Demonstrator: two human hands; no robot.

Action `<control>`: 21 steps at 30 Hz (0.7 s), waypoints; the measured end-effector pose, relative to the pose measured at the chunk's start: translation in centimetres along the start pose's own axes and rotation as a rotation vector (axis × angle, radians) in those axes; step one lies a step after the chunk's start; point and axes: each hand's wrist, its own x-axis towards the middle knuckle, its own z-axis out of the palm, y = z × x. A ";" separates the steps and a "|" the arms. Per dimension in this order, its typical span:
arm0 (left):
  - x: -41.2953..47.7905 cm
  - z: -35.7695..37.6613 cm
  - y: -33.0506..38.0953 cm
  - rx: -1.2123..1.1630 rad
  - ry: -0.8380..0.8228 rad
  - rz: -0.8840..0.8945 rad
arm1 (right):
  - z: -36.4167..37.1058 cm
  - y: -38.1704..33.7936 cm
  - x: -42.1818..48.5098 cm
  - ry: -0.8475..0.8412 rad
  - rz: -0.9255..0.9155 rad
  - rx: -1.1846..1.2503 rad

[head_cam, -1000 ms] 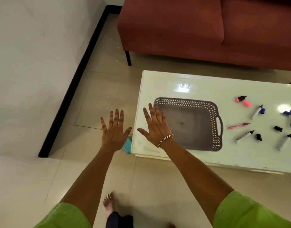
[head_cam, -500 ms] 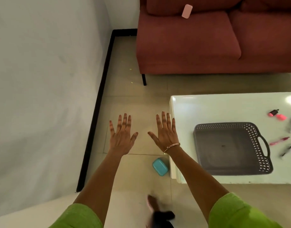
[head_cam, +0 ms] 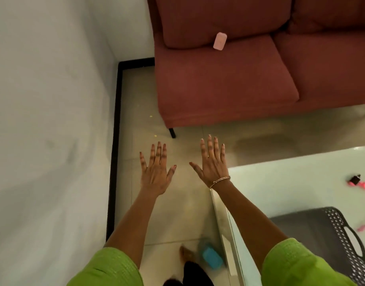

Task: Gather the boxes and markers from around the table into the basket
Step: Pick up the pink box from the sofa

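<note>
My left hand (head_cam: 156, 172) and my right hand (head_cam: 212, 164) are stretched out flat over the floor, fingers spread, holding nothing. A small pink box (head_cam: 220, 41) lies on the red sofa seat, far ahead of both hands. A teal box (head_cam: 212, 257) lies on the floor by the table's left edge, near my foot. The dark grey perforated basket (head_cam: 346, 240) sits on the white table at the lower right, partly behind my right sleeve. A pink marker with a black cap (head_cam: 360, 182) lies on the table at the right edge, and another pink marker (head_cam: 364, 227) beside the basket handle.
The red sofa (head_cam: 229, 83) fills the top of the view. A white wall (head_cam: 49, 120) with a black skirting runs along the left. The white glossy table (head_cam: 280, 186) takes the right side. Beige tiled floor lies between sofa, wall and table.
The view has swung left and upward: the table and basket have slid to the lower right, and the sofa with the pink box has come nearer. Both hands stay spread and empty.
</note>
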 end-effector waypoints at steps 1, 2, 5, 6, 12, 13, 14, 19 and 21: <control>2.4 -0.9 -0.2 -0.009 0.000 0.006 | -0.7 0.3 2.4 0.007 0.017 0.012; 4.9 -1.6 -0.3 -0.017 0.005 0.015 | -1.3 0.6 4.9 0.018 0.034 0.026; 12.5 -3.7 -1.0 -0.029 0.023 0.046 | -2.6 2.2 12.3 0.031 0.063 0.039; 15.6 -4.5 -1.2 -0.045 0.031 0.050 | -3.0 2.7 14.9 0.031 0.075 0.039; 34.2 -8.6 0.8 -0.077 0.037 0.131 | -5.1 7.1 29.9 0.056 0.163 0.039; 37.1 -9.2 1.4 -0.074 0.038 0.138 | -5.5 8.0 32.4 0.056 0.171 0.039; 39.3 -9.6 1.9 -0.069 0.038 0.141 | -6.0 8.6 34.3 0.061 0.171 0.042; 51.2 -10.6 4.7 -0.027 0.006 0.201 | -7.3 13.8 45.2 0.060 0.170 0.027; 56.5 -10.0 5.7 -0.036 -0.015 0.188 | -6.6 16.7 50.6 0.031 0.178 0.032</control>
